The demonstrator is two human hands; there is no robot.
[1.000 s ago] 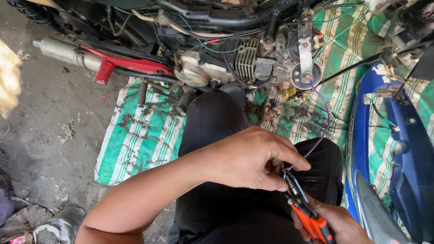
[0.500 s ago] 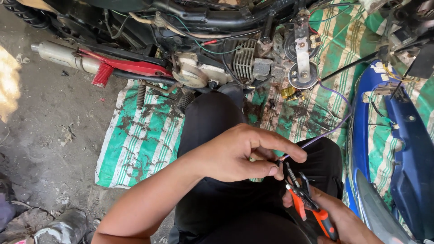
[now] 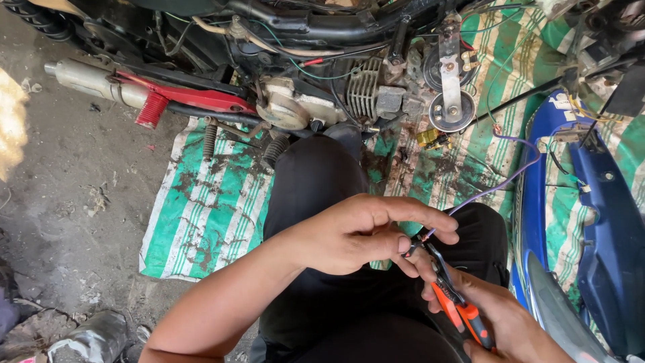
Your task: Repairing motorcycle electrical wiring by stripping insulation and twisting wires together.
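- Over the person's lap, the left hand (image 3: 356,232) curls shut and pinches the end of a thin purple wire (image 3: 500,183).
- Low at the right, the right hand (image 3: 507,329) squeezes orange-handled pliers (image 3: 451,296), whose tip meets the wire end.
- A blue scooter panel (image 3: 591,228) lies beside them.

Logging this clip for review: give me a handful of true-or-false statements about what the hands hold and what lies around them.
1. The right hand grips pliers with orange handles. True.
2. The left hand pinches a purple wire at the pliers' tip. True.
3. The mat under the motorcycle parts is plain red. False: it is green and white striped, and stained.
4. A blue body panel lies to the person's right. True.
5. The left hand rests on the silver exhaust pipe. False: the pipe lies far off on the ground, untouched.
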